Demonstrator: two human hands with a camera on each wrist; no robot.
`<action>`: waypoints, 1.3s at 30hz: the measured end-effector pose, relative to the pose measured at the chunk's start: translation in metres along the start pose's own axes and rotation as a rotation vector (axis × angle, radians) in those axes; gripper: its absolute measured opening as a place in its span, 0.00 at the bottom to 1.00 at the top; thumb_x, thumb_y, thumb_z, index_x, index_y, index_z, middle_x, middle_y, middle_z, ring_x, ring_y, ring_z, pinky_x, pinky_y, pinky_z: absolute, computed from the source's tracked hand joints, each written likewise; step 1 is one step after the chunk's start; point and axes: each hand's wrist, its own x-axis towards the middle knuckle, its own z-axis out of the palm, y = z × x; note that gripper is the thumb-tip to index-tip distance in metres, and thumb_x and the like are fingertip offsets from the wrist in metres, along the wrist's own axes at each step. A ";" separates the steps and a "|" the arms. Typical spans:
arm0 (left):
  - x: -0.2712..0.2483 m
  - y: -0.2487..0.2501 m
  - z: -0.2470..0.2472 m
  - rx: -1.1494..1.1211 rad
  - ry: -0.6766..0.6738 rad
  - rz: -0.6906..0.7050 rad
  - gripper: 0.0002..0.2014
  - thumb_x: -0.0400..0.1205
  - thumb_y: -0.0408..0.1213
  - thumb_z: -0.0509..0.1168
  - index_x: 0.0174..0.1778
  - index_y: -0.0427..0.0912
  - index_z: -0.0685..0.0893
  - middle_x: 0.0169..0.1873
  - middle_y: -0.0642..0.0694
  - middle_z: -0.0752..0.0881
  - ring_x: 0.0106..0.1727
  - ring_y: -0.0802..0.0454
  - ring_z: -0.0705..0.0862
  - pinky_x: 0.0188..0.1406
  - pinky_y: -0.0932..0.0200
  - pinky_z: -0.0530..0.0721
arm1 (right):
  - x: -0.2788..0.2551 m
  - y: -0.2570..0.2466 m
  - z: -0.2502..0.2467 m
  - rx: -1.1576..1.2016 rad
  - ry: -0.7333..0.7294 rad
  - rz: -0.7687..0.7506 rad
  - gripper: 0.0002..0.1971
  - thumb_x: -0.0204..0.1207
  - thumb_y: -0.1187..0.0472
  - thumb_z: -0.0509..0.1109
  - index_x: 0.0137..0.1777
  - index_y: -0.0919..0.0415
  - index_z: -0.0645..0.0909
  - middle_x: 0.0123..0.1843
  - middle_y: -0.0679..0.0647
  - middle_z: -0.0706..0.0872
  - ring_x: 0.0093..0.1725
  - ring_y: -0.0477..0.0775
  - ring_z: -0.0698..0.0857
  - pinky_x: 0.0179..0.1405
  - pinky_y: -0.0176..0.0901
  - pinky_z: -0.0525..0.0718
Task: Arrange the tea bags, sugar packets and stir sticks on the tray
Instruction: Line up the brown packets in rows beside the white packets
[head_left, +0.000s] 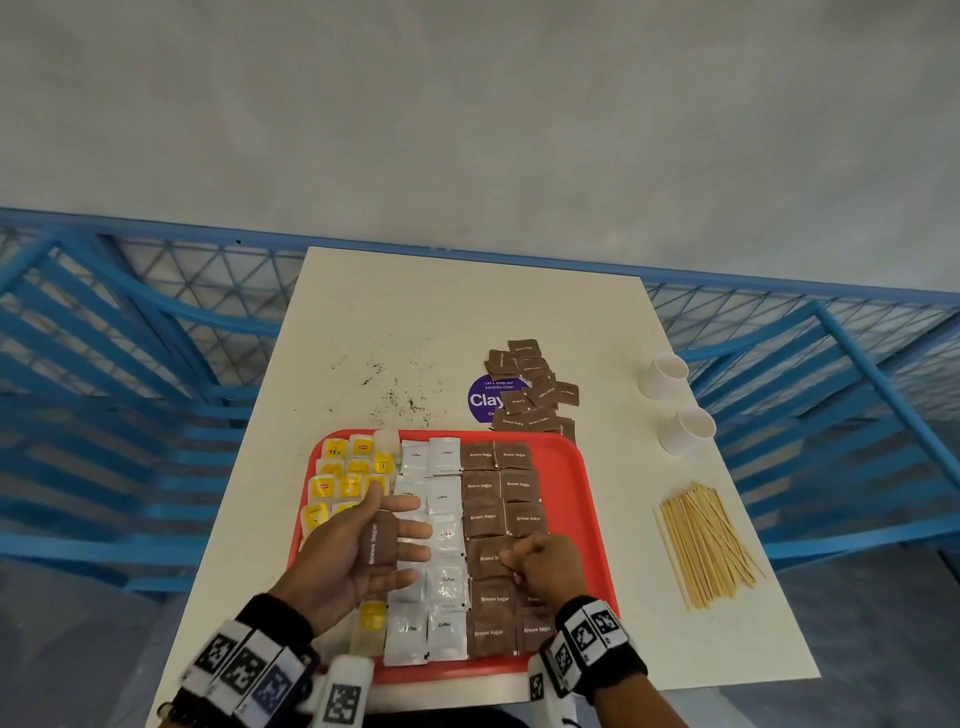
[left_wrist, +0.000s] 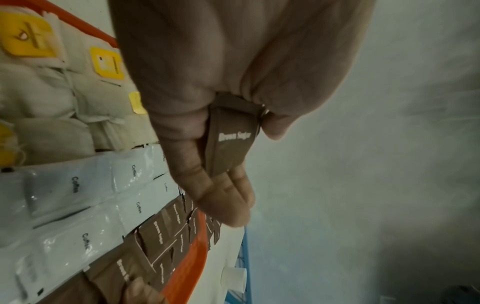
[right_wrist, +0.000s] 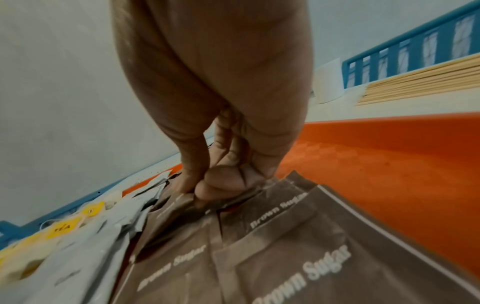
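A white table (head_left: 415, 322) holds a red tray (head_left: 571, 483), long side running from 6 to 12 o'clock. On the tray are rows: tea bags (head_left: 337, 483) at 9 o'clock, white coffee packets (head_left: 444, 587) in the middle, brown sugar packets (head_left: 498, 488) at 3 o'clock. Off the tray, the stir sticks (head_left: 706, 551) lie in a pile at 3 o'clock, pointing 6 to 12. More loose brown packets (head_left: 535, 384) sit at 12 o'clock. The left hand (head_left: 358, 551) is flat, palm up, thumb pressing one sugar packet (head_left: 383, 543), its long side pointing 6 to 12. The right hand (head_left: 545, 566) has curled fingers, pinching a packet in the brown row (right_wrist: 182, 207).
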 end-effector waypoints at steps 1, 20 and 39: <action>0.000 0.000 0.000 -0.008 -0.008 0.002 0.29 0.85 0.58 0.56 0.66 0.35 0.84 0.51 0.31 0.90 0.41 0.41 0.91 0.35 0.49 0.90 | 0.000 -0.002 0.001 -0.051 0.023 -0.015 0.14 0.71 0.62 0.81 0.27 0.60 0.82 0.23 0.49 0.82 0.22 0.44 0.77 0.22 0.35 0.78; 0.004 0.003 0.052 0.456 -0.135 0.121 0.14 0.84 0.45 0.67 0.51 0.35 0.84 0.44 0.32 0.91 0.39 0.40 0.91 0.37 0.49 0.89 | -0.080 -0.088 -0.034 0.160 -0.144 -0.423 0.11 0.70 0.57 0.83 0.37 0.65 0.87 0.31 0.50 0.86 0.32 0.46 0.81 0.37 0.40 0.79; 0.044 -0.014 0.091 0.547 -0.035 0.213 0.13 0.87 0.40 0.65 0.47 0.36 0.91 0.32 0.42 0.87 0.34 0.51 0.86 0.37 0.51 0.87 | -0.051 -0.069 -0.076 0.317 -0.238 -0.374 0.11 0.77 0.60 0.76 0.41 0.69 0.88 0.29 0.52 0.87 0.27 0.44 0.81 0.31 0.37 0.78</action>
